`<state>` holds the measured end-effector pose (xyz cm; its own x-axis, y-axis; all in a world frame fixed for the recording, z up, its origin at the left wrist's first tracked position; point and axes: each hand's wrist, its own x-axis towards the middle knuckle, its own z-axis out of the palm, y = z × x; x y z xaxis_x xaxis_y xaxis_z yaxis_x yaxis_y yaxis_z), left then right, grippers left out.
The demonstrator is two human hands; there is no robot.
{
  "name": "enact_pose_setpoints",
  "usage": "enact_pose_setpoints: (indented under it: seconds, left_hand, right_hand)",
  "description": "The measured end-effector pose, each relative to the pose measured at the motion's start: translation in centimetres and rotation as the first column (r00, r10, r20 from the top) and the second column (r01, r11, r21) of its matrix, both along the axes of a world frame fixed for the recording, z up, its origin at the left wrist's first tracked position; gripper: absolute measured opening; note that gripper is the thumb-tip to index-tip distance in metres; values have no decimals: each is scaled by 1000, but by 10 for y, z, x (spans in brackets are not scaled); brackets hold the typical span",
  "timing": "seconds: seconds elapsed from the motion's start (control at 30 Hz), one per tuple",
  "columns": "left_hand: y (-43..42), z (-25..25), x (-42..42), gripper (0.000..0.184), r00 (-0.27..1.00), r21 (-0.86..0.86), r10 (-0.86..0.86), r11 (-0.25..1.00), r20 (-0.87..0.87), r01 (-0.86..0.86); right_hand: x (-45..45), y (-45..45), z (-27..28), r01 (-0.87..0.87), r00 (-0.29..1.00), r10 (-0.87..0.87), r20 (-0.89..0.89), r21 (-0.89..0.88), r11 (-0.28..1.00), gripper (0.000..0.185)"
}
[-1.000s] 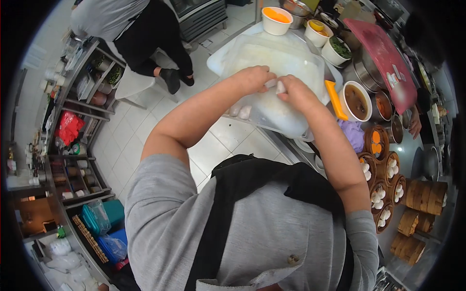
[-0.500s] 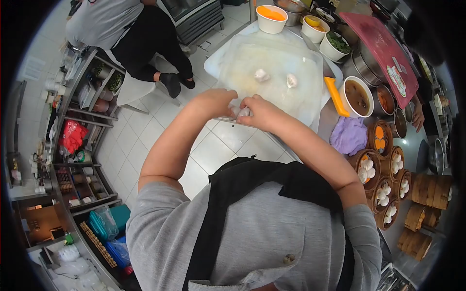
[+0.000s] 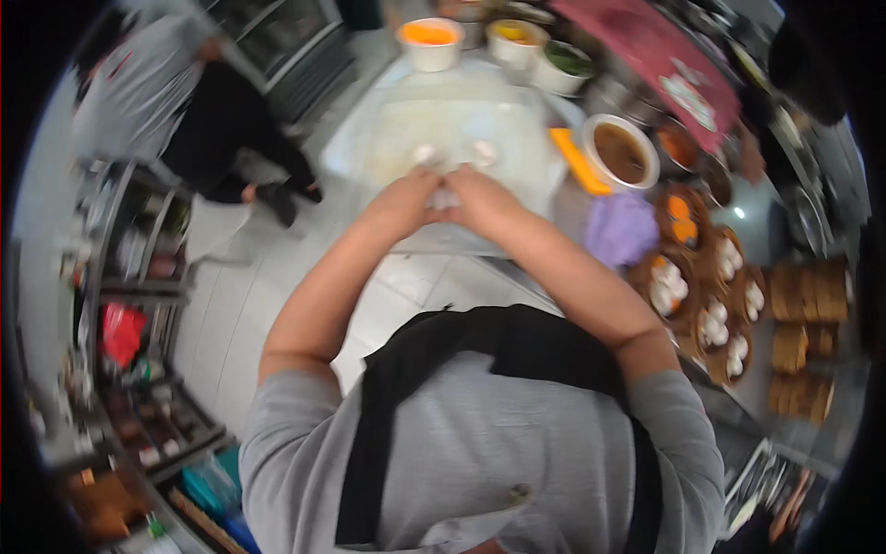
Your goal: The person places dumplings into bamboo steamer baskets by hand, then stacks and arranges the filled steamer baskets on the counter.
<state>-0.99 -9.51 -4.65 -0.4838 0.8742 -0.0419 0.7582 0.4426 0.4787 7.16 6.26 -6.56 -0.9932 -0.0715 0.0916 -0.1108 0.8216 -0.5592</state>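
My left hand and my right hand meet over the near edge of a translucent board. Both have their fingers closed around a small whitish dumpling, mostly covered by the fingers. Just beyond my fingertips, two more pale dumplings lie on the board, one at left and one at right. Blur hides the folds of the dough.
Bowls of orange filling, chopped greens and brown liquid line the far and right sides. An orange-handled tool, a purple cloth and bamboo steamers are at right. A co-worker sits far left.
The view has turned, so the board and bowls appear farther left. My hands have come closer together around the dumpling and sit nearer the two dumplings on the board.
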Motion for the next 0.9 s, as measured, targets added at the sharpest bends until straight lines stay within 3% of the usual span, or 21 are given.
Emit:
enact_pose_setpoints:
  seconds: [0.03,0.1,0.13,0.17,0.27,0.3,0.43,0.5,0.7,0.77,0.9]
  left_hand:
    - [1,-6,-4,46,996,52,-81,995,-39,83]
    - [6,-2,-5,45,996,22,-86,996,-22,86]
    - [7,-9,-6,47,993,138,-118,984,14,115]
    - [11,-2,-6,50,990,26,-111,994,83,109]
    - [11,3,-5,54,985,7,-147,989,90,147]
    - [12,4,-5,55,988,7,-124,992,90,124]
    - [20,7,8,55,995,31,-35,999,98,32]
    - [21,-2,7,55,994,48,-40,998,105,35]
    - [18,-6,5,45,992,70,-62,996,108,55]
    - [21,1,9,44,993,-31,-41,999,112,45]
    - [22,-1,8,43,989,-24,-8,1000,149,12]
  right_hand:
    - [0,6,-6,-46,995,46,-94,9,999,44]
    - [5,11,-2,-30,998,28,-51,-24,999,41]
    - [7,15,1,-47,998,46,-44,-32,998,35]
    - [5,17,1,-28,1000,28,0,60,998,33]
    - [6,23,6,-18,999,11,49,165,986,28]
    - [7,23,9,-51,998,43,52,174,983,26]
    - [23,10,16,81,996,-88,10,295,952,29]
    - [32,9,20,58,995,-23,-96,370,927,35]
    - [29,12,1,46,992,-11,-127,278,959,41]
    - [26,11,-6,45,989,-5,-149,268,962,41]
    - [21,13,-16,31,973,26,-230,241,970,38]
